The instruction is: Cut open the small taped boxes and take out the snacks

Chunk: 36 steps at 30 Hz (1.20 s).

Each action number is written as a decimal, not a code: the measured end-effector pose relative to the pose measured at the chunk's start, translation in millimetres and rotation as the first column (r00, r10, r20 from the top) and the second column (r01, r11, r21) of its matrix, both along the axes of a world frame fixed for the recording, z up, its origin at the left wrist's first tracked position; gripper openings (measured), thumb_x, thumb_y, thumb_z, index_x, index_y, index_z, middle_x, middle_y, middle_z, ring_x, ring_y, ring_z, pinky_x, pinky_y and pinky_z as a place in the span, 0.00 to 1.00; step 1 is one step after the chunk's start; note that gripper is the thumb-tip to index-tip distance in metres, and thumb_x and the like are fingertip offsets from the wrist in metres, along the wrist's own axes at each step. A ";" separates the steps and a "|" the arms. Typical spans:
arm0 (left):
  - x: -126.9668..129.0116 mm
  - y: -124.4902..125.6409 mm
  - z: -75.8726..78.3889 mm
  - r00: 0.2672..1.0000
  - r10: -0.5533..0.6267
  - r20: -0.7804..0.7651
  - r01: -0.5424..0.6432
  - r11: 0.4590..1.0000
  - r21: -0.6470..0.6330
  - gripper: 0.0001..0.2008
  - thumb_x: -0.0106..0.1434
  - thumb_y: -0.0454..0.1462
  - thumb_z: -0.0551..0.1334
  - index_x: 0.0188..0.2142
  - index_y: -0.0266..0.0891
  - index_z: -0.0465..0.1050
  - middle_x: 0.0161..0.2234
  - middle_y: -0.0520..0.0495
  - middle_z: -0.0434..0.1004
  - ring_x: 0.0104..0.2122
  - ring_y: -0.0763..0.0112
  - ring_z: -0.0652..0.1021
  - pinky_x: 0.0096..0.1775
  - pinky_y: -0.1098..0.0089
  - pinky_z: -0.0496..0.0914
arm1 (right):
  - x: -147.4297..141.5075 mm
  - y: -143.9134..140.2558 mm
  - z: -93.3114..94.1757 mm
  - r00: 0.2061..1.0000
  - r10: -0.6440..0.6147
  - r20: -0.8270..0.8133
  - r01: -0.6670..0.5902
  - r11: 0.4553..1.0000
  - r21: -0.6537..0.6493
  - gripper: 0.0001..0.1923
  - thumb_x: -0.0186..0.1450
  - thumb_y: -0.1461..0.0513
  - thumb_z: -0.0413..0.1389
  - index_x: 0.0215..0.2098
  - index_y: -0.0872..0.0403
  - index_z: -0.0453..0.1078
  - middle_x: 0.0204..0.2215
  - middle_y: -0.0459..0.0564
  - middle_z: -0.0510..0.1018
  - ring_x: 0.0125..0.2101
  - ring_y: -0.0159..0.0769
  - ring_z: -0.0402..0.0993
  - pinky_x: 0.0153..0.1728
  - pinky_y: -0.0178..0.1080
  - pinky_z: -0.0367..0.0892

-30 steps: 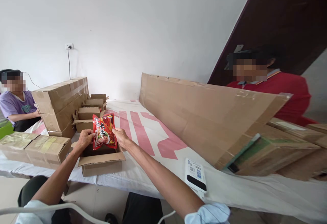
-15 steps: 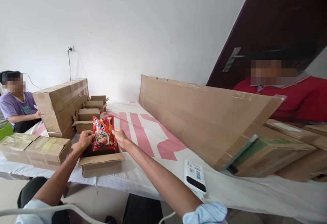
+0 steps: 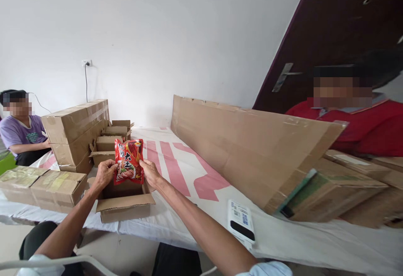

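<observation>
A red printed food packet [image 3: 128, 162] is held upright by its two sides, its front facing me. My left hand [image 3: 105, 173] pinches its left edge, and my right hand [image 3: 150, 172] grips the right edge. Directly beneath the packet stands an open cardboard box [image 3: 126, 214] with its front flap folded outward. The inside of that box is dark, and I cannot make out its contents. Behind the packet, more open boxes [image 3: 108, 157] stand in a row leading toward the wall.
Closed cartons [image 3: 74, 127] are stacked at the left, with taped boxes [image 3: 56, 188] in front. A tall cardboard panel [image 3: 245, 141] divides the table. A white device [image 3: 241, 221] lies right of my arm. People sit at far left and behind the panel; more boxes [image 3: 343, 188] lie at right.
The packet has straightened slightly and tips less to one side, still between both hands. The view has shifted a little; the person at the right has turned slightly.
</observation>
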<state>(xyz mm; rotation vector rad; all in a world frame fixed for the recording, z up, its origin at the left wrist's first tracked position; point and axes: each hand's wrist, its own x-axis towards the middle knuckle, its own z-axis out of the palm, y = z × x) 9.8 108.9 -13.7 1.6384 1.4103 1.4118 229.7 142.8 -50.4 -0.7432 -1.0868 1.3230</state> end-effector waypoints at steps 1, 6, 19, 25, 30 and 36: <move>0.9 -1.0 2.0 1.000 -0.002 -0.003 0.003 1.000 0.007 0.17 0.52 0.51 0.70 0.24 0.40 0.78 0.24 0.49 0.80 0.25 0.68 0.75 0.29 0.71 0.68 | 0.5 -1.0 1.8 1.000 0.006 -0.013 -0.006 1.000 0.000 0.26 0.51 0.41 0.72 0.33 0.52 0.79 0.31 0.50 0.86 0.36 0.44 0.81 0.41 0.44 0.75; 5.7 -8.2 11.2 1.000 -0.023 -0.008 0.023 0.999 0.025 0.18 0.54 0.53 0.70 0.26 0.41 0.78 0.25 0.49 0.80 0.26 0.66 0.76 0.30 0.69 0.70 | 2.8 -6.0 7.4 0.998 0.028 -0.061 -0.028 1.000 -0.003 0.26 0.50 0.42 0.73 0.35 0.51 0.81 0.34 0.51 0.88 0.40 0.47 0.82 0.45 0.47 0.76; 15.3 -33.5 34.1 0.998 -0.052 0.027 0.049 0.993 0.108 0.18 0.57 0.52 0.71 0.27 0.41 0.78 0.26 0.49 0.80 0.27 0.68 0.76 0.31 0.70 0.72 | 15.0 -37.0 26.2 0.965 0.183 -0.187 -0.177 0.983 0.048 0.31 0.49 0.42 0.77 0.42 0.52 0.83 0.40 0.53 0.89 0.44 0.52 0.85 0.49 0.51 0.77; 28.7 -41.9 84.2 0.965 -0.252 0.072 0.242 0.963 0.121 0.22 0.55 0.54 0.76 0.35 0.38 0.81 0.30 0.47 0.84 0.30 0.64 0.81 0.35 0.67 0.76 | 23.6 -34.5 54.5 0.983 0.012 -0.185 0.006 0.995 0.096 0.26 0.52 0.43 0.75 0.38 0.51 0.83 0.37 0.50 0.88 0.42 0.50 0.84 0.45 0.48 0.77; 42.2 -45.0 150.3 0.948 -0.318 -0.023 0.311 0.906 0.289 0.14 0.59 0.45 0.76 0.32 0.36 0.82 0.31 0.48 0.84 0.29 0.69 0.81 0.32 0.69 0.76 | 34.0 -34.6 105.5 0.981 -0.047 -0.188 0.103 0.948 0.302 0.25 0.60 0.41 0.71 0.43 0.50 0.82 0.45 0.49 0.88 0.48 0.47 0.83 0.49 0.48 0.79; 52.9 -42.3 200.4 0.955 -0.227 -0.192 0.293 0.828 0.478 0.09 0.62 0.41 0.73 0.33 0.37 0.83 0.31 0.48 0.84 0.31 0.69 0.81 0.33 0.70 0.75 | 46.0 -36.5 148.6 0.978 -0.083 -0.193 0.169 0.860 0.482 0.25 0.63 0.40 0.69 0.47 0.47 0.82 0.47 0.47 0.87 0.50 0.44 0.83 0.50 0.45 0.79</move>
